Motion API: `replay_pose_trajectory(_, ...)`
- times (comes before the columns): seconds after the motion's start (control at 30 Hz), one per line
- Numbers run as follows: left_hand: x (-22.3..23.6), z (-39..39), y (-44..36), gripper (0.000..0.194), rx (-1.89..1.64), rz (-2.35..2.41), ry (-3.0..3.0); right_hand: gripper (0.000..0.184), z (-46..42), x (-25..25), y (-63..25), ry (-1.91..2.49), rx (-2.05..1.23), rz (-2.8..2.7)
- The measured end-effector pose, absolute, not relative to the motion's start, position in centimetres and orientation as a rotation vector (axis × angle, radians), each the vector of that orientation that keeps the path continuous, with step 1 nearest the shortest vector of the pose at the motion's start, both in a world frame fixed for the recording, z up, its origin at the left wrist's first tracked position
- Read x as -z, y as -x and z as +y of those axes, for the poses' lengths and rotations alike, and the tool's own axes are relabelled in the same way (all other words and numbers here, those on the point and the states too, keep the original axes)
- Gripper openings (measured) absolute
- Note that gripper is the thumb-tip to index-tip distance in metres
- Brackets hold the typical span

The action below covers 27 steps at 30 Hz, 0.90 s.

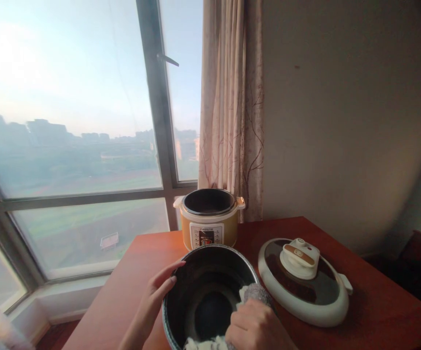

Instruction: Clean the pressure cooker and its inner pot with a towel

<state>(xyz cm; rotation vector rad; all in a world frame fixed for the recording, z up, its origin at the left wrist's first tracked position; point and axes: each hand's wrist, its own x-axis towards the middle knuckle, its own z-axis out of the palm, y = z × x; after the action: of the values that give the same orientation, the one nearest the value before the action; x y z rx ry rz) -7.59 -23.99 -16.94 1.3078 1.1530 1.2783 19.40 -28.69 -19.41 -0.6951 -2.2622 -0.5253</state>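
Note:
A dark inner pot [206, 291] stands on the red-brown table [378, 301], close in front of me. My left hand [157, 291] rests against the pot's left outer wall, fingers curved along the rim. My right hand [256, 325] is closed on a grey-white cloth [252, 294] at the pot's right inner side. More of the cloth shows at the pot's near edge. Behind the pot sits a yellow cooker body [209, 218] with its top open. The cooker's lid [303, 279], white-rimmed with a white handle, lies flat on the table to the right.
A large window [68, 146] with a dark frame fills the left. A patterned curtain [232, 107] hangs behind the cooker. A plain wall [341, 121] stands to the right. The table's left edge drops off toward the window sill.

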Motion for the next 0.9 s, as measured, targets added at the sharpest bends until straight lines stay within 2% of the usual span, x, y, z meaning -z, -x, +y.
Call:
replay_pose_trajectory(0.13,17.5,-25.4,7.2,0.044,-1.452,1.306,-1.334,0.039,-29.1,18.9,-18.9,0.736,0.534,-2.163)
replay_pose_trajectory(0.47,22.3,-30.4,5.4,0.045,-1.534,1.504,-1.513,0.033,-29.4,19.1,-16.5,0.763,0.567,-1.976)
replay_pose_trajectory(0.9,17.6,-27.2,7.4,0.041,-1.267,1.327,-1.645,0.034,-29.1,18.9,-17.4,0.713,0.526,-2.172)
